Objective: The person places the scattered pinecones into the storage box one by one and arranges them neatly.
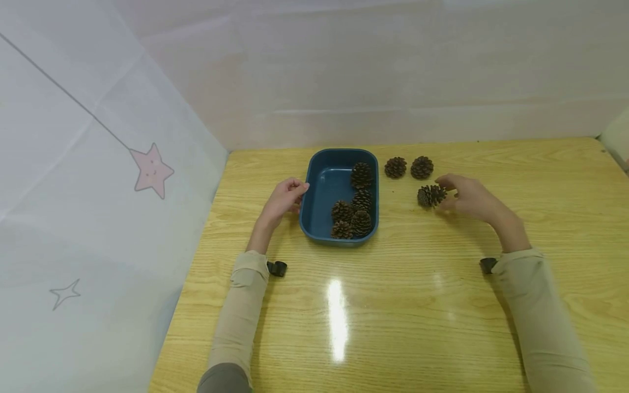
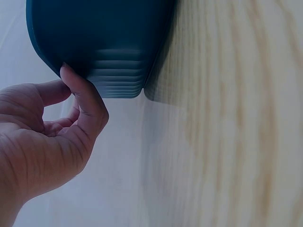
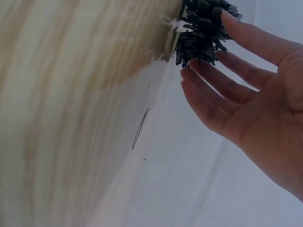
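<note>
My left hand grips the left side of a dark blue plastic bin, its thumb at the rim and other fingers against the outer wall. Inside the bin, several brown pine cones lie along the right side and near corner. To the right, my right hand is at a pine cone lying on its side. In the right wrist view, loosely bent fingers and the thumb spread about that cone, fingertips right at its scales.
Two pine cones, one beside the bin's far right corner and another to its right, sit on the wooden table. White sheeting hangs behind the table and along its left. A thin needle and crumbs lie on the tabletop.
</note>
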`<state>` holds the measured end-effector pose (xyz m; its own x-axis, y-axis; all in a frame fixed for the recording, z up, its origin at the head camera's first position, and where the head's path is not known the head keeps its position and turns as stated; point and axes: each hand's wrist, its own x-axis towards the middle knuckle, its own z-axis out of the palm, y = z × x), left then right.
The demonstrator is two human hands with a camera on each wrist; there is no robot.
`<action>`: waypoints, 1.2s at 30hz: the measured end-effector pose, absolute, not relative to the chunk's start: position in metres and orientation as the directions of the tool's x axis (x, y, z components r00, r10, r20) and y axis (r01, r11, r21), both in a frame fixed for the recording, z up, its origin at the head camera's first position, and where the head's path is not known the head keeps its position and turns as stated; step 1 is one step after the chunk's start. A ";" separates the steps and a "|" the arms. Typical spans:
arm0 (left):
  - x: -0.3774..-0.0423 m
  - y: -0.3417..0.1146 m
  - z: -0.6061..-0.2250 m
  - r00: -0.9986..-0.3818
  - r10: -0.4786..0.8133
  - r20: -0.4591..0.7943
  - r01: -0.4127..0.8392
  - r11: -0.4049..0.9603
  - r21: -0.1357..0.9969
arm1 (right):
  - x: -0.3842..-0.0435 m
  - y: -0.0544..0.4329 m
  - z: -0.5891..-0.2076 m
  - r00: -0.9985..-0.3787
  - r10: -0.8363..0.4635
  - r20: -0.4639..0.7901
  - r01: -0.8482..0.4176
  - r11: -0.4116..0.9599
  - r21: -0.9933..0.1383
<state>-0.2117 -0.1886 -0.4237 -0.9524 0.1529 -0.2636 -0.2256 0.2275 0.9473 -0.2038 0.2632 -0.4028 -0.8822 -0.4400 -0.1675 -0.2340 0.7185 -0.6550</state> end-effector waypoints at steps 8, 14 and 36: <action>-0.212 -0.188 -0.424 -0.954 0.142 -0.265 -0.229 0.226 0.947 | -0.204 0.261 -0.405 -0.879 -0.443 -0.175 -0.242 0.730 -0.639; -0.210 -0.187 -0.425 -0.962 0.132 -0.238 -0.205 0.228 0.952 | -0.205 0.260 -0.405 -0.876 -0.445 -0.184 -0.239 0.732 -0.638; -0.210 -0.187 -0.425 -0.962 0.123 -0.244 -0.211 0.235 0.949 | -0.204 0.259 -0.407 -0.858 -0.480 -0.183 -0.290 0.747 -0.598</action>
<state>-0.2101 -0.1871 -0.4248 -0.9618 0.1233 -0.2444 -0.2109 0.2353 0.9488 -0.2038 0.2588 -0.4068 -0.8583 -0.4796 -0.1825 -0.2905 0.7474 -0.5975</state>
